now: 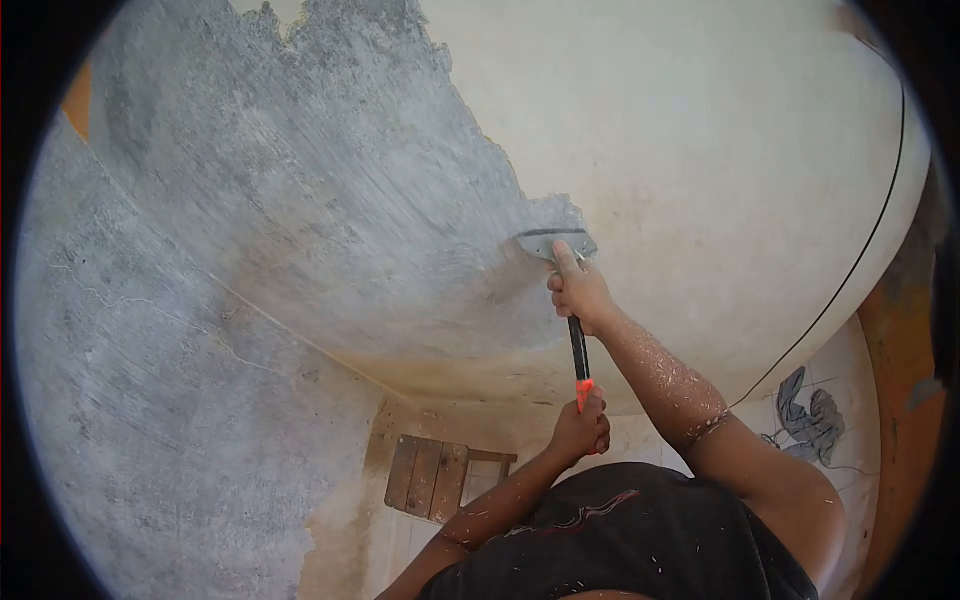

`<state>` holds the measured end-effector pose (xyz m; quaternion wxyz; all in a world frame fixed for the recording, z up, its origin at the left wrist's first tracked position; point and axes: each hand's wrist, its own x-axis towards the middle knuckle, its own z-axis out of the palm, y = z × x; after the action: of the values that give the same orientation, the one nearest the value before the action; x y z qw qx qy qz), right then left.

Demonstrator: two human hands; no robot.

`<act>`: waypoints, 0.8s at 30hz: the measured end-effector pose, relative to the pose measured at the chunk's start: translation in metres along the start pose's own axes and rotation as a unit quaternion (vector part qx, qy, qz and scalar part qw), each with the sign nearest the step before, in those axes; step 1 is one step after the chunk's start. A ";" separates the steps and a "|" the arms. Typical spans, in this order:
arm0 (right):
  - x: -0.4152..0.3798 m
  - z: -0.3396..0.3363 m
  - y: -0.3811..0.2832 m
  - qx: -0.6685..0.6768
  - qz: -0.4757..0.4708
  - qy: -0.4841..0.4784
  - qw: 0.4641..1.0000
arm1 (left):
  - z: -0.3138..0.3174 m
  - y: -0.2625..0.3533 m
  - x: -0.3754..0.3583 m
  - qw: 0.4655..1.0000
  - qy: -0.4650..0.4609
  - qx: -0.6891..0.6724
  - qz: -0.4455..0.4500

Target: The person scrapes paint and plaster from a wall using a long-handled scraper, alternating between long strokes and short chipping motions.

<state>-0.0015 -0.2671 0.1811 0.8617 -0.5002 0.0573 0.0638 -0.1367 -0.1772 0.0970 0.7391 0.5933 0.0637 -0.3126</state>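
Observation:
A long-handled wall scraper (pixel 579 350) has its wide blade against the wall, at the border between bare grey plaster (pixel 380 190) and cream paint (pixel 700 130). My right hand (pixel 582 293) grips it close under the head, thumb stretched up along the metal. Lower down, my left hand (pixel 582 428) is wrapped round the orange-red end of the black handle. Pale flakes cling to my right forearm. Part of the handle is hidden behind my fingers.
A small wooden stool (pixel 428 476) stands below, left of my body. Grey crumpled cloth (pixel 812 420) lies on the tiled floor at the right. A thin black cable (pixel 858 262) hangs along the right side. Another grey wall (pixel 190 400) meets this one at the left corner.

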 end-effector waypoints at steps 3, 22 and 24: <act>-0.004 0.018 -0.035 0.030 -0.047 -0.030 0.998 | -0.001 0.019 -0.003 0.997 0.018 0.047 0.065; -0.005 0.007 -0.008 0.012 -0.023 0.013 1.000 | -0.003 0.002 -0.007 1.000 0.007 0.022 0.012; -0.004 0.004 -0.007 0.008 -0.003 -0.002 1.000 | -0.004 0.004 -0.004 1.000 -0.002 0.002 -0.006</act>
<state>-0.0042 -0.2670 0.1897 0.8660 -0.4933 0.0541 0.0616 -0.1365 -0.1718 0.1008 0.7360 0.5939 0.0649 -0.3182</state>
